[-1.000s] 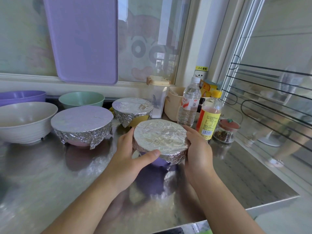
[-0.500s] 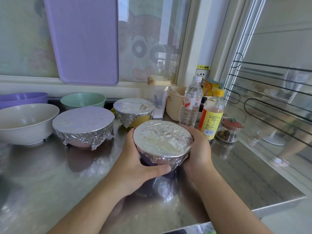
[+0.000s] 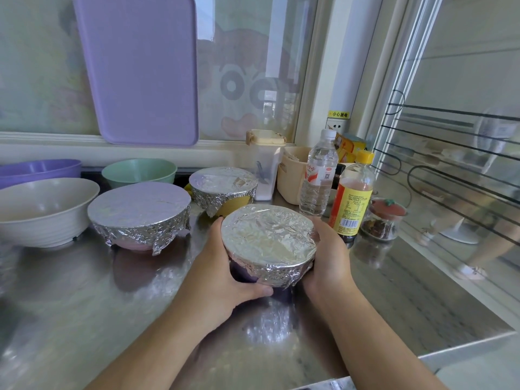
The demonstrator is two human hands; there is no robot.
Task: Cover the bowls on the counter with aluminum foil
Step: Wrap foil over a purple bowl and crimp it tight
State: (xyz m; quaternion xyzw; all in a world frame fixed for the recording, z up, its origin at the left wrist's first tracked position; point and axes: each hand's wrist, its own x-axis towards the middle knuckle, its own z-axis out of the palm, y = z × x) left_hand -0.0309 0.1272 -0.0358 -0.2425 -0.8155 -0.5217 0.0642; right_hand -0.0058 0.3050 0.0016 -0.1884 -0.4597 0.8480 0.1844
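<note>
My left hand [image 3: 222, 274] and right hand [image 3: 326, 263] gripped the foil-covered purple bowl [image 3: 268, 243] from both sides. It had risen off the table [image 3: 84, 319] since a second before and tilted toward me, suggesting its wrapping was done and it was being moved aside. Two covered bowls [image 3: 139, 213] stood behind; the cream bowl [image 3: 42, 209], green bowl [image 3: 139, 171] and purple dish [image 3: 39, 168] remained bare. The held bowl's underside and my right fingers were hidden.
</note>
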